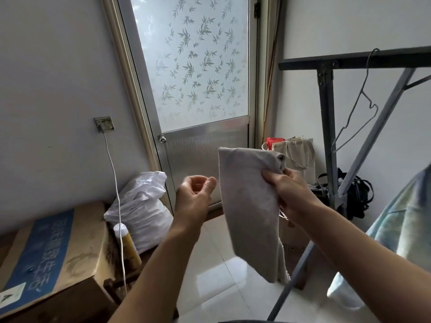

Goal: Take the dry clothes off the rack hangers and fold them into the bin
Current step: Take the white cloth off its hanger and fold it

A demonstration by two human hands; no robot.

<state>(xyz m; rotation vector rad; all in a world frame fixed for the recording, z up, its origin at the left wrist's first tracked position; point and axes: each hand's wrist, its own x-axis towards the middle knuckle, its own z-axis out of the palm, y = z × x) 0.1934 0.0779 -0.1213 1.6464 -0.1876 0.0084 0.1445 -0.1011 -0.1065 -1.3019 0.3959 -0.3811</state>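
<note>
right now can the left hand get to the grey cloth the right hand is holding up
Probably yes. The left hand holds nothing and sits just beside the grey cloth, which hangs from the right hand, with only open air between them.

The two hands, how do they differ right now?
The right hand grips the grey cloth at its upper corner, and the cloth hangs down from it; the left hand holds nothing. The left hand's fingers are loosely curled with its palm toward the camera, just beside the cloth's edge; the right hand shows its back. Both are raised in front of the door at about the same height.
</note>
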